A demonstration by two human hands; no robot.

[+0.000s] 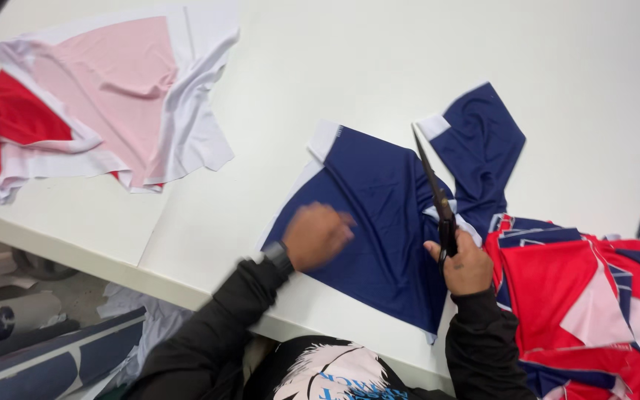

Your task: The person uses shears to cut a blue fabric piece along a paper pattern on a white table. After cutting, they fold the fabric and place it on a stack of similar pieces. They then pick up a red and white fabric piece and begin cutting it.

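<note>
Right hand clenched around scissors, blades over navy fabric near table front edge. Left hand blurred on fabric; fingers unclear.

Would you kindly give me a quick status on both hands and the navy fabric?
Left hand flat on navy fabric piece. Right hand gripping scissors, blades over the fabric. Red and navy pile beside right hand.

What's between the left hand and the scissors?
Head view: only navy fabric lies between the left hand and the scissors, which the right hand holds. Nothing else sits on that stretch.
</note>
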